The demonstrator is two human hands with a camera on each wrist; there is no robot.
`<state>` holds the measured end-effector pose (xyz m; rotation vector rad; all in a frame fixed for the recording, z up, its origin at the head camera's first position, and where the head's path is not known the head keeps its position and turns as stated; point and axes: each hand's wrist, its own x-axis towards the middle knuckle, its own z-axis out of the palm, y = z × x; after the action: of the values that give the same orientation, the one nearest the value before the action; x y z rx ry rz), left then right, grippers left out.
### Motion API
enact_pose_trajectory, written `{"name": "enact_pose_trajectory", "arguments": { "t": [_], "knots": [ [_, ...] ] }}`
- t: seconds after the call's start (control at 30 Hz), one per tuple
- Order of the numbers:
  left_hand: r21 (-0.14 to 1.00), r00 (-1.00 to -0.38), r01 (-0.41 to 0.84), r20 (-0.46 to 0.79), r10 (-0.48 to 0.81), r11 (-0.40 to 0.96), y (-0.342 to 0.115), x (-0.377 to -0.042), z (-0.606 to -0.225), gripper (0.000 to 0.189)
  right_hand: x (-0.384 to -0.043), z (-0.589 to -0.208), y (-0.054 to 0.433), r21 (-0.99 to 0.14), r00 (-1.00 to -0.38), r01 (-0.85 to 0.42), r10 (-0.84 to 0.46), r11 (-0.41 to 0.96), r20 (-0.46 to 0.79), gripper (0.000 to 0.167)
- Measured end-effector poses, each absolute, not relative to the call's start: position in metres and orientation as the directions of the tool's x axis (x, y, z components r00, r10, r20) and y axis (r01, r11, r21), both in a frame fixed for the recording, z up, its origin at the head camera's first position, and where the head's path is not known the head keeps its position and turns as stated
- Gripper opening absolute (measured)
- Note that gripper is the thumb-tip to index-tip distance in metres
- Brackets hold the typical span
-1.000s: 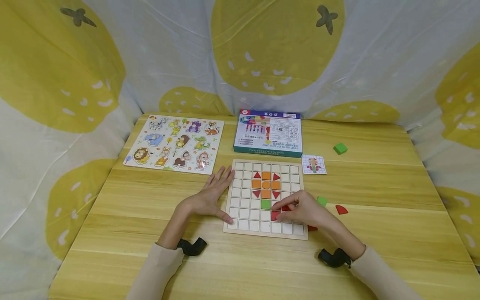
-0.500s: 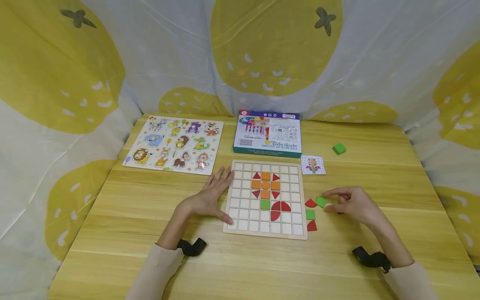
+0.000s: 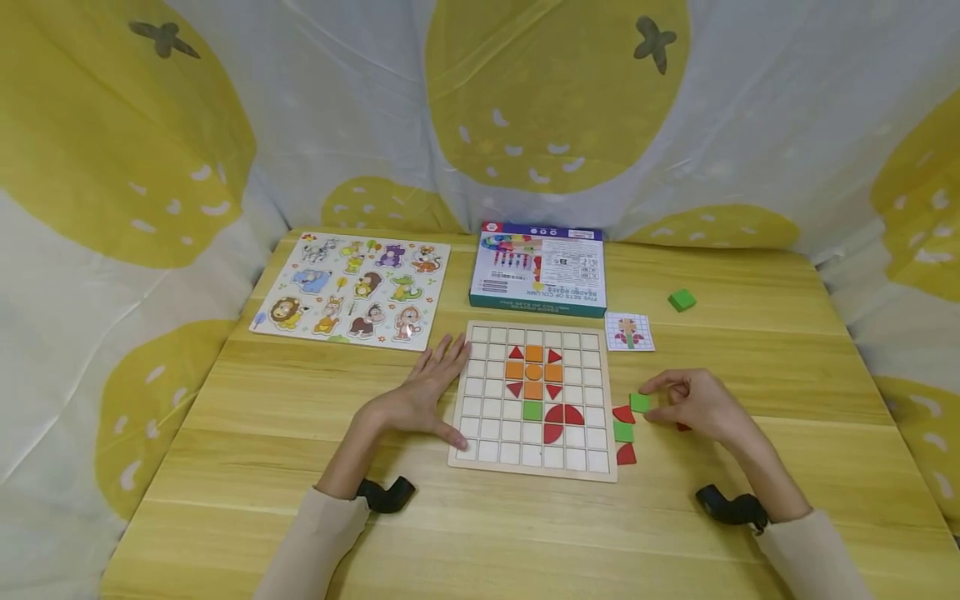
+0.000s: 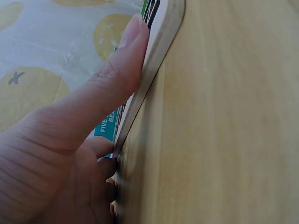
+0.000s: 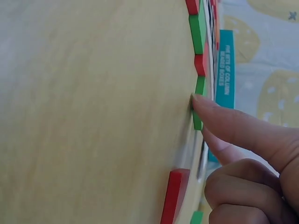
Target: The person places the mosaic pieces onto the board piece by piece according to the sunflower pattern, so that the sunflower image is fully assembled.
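Observation:
A wooden grid board [image 3: 487, 473] lies in front of me, with orange, red and green pieces set in its cells. My left hand [image 3: 417, 402] rests spread along the board's left side; in the left wrist view its thumb [image 4: 124, 60] lies on the board's edge. Right of the board, my right hand [image 3: 701, 404] pinches a green square tile [image 3: 640, 403] between thumb and index finger, its other fingers curled. Beside that tile lie red quarter-circle pieces [image 3: 626, 454] and another green square [image 3: 623, 432]. A further red piece [image 5: 175, 193] is partly hidden under the right hand in the head view.
A picture card [image 3: 630, 332] with a flower pattern lies off the board's upper right corner. Behind the board is a flat box [image 3: 537, 271]. An animal puzzle [image 3: 349, 287] lies at the back left, a green block [image 3: 682, 300] at the back right.
The right hand has left a red quarter-circle on the board and moved right to the green square tile. That tile has since turned and shifted slightly left. The left hand stays put.

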<state>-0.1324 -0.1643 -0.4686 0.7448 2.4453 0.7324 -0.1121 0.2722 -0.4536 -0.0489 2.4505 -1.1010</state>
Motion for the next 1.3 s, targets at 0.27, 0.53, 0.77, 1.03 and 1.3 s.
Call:
{"name": "enact_pose_trajectory", "arguments": {
  "t": [0.27,0.53,0.77,1.03,1.3],
  "knots": [
    [0.604,-0.732,0.367,-0.282,0.62,0.707,-0.162,-0.133,-0.469,0.144,-0.11,-0.455,0.276,-0.717,-0.896,0.14,-0.221,0.683,-0.385,0.033],
    [0.61,-0.733,0.358,-0.285,0.617,0.707,-0.162,-0.134,-0.47,0.144,-0.11,-0.455,0.274,-0.711,-0.914,0.103,-0.215,0.695,-0.343,0.033],
    [0.609,-0.735,0.354,-0.288,0.613,0.71,-0.163,-0.133,-0.471,0.145,-0.105,-0.446,0.249,-0.762,-0.931,0.119,-0.196,0.636,-0.309,0.035],
    [0.608,-0.738,0.356,-0.283,0.613,0.71,-0.164,-0.133,-0.469,0.145,-0.093,-0.447,0.187,-0.784,-0.9,0.062,-0.304,0.618,-0.312,0.025],
    [0.606,-0.737,0.359,-0.283,0.614,0.71,-0.164,-0.133,-0.469,0.145,-0.085,-0.451,0.147,-0.769,-0.884,0.033,-0.34,0.639,-0.32,0.021]
  ]
}}
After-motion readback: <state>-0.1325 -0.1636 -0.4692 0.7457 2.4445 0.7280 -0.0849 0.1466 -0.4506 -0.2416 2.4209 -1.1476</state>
